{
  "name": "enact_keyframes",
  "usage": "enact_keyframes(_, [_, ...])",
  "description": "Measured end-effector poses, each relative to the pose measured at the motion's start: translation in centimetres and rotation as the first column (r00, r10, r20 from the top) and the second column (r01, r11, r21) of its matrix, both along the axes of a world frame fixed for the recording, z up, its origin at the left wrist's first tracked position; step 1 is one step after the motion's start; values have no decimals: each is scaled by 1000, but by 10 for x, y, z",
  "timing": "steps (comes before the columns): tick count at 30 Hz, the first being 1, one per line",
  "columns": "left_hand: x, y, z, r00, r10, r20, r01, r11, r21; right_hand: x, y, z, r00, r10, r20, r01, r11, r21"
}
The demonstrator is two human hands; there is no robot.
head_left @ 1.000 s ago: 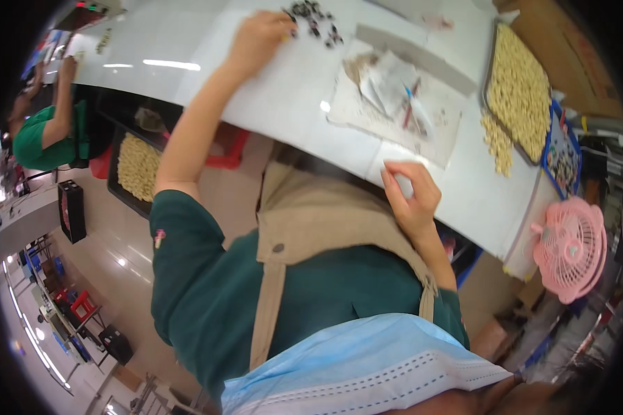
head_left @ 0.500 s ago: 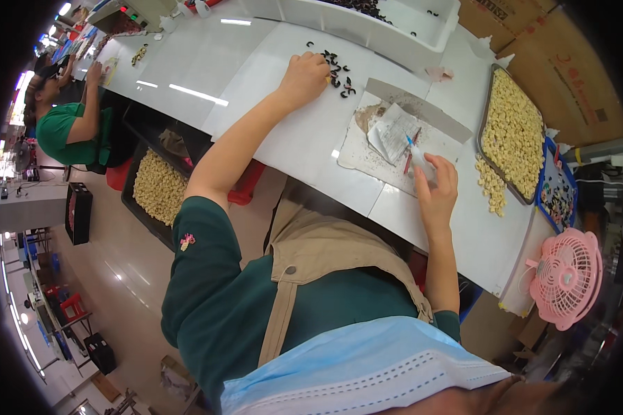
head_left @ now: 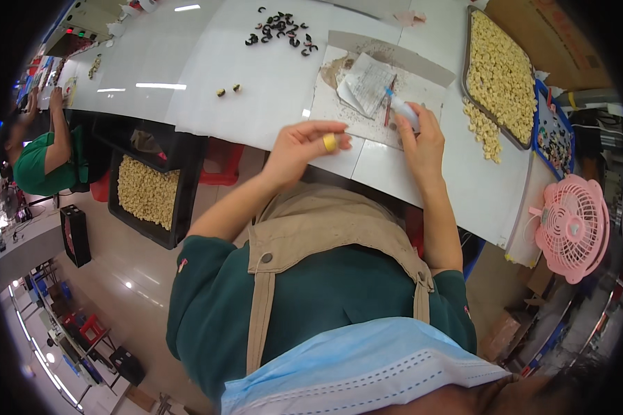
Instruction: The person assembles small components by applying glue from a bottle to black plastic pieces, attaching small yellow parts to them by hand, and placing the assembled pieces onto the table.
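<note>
While our right hand (head_left: 422,138) wraps thumb and fingers around a small white bottle (head_left: 403,111), our left hand (head_left: 311,149) hangs near the tabletop (head_left: 152,66), above its near edge. The two hands are apart from each other. We see the left thumb and fingers drawn close, a yellow band (head_left: 330,142) around one digit, but we cannot tell whether anything sits between the tips. The bottle tilts, its blue tip toward the far edge, over the near part of a speckled cardboard tray (head_left: 324,104). In that tray we have a creased paper sheet (head_left: 370,84) and a thin red stick (head_left: 387,117) just beside the bottle.

Toward the far edge lies a loose cluster of dark curved pieces (head_left: 280,29); nearer us, two small yellow-and-dark pieces (head_left: 228,90) lie apart from it. By the right edge we find a dark-rimmed tray (head_left: 466,66) heaped with pale yellow pieces (head_left: 502,72) (some more lie beside it on the tabletop), next to a blue tray (head_left: 568,128). Near the near right corner we have a pink fan (head_left: 572,228).
</note>
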State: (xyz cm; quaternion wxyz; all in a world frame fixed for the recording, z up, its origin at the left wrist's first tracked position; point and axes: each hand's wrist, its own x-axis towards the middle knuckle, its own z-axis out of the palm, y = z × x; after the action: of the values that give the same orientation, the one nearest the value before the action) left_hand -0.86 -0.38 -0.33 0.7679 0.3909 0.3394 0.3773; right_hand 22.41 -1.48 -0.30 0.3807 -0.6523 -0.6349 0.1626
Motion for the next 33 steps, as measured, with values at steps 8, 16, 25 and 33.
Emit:
enact_keyframes(8, [19,-56,-6,983,-90,158,125,967,-224,-21,-69,11,576,47,-816,-257,958,-126])
enact_keyframes(16, [18,-65,-13,991,-67,117,87,980,-180,-18,-98,18,702,58,-710,-99,995,-17])
enact_keyframes(25, [17,-66,-7,996,-10,87,26,983,-180,-20,-115,14,845,28,-534,11,998,70])
enact_keyframes(33, [15,-71,-8,994,-27,109,44,986,-162,-25,-118,19,966,100,-237,-54,979,194])
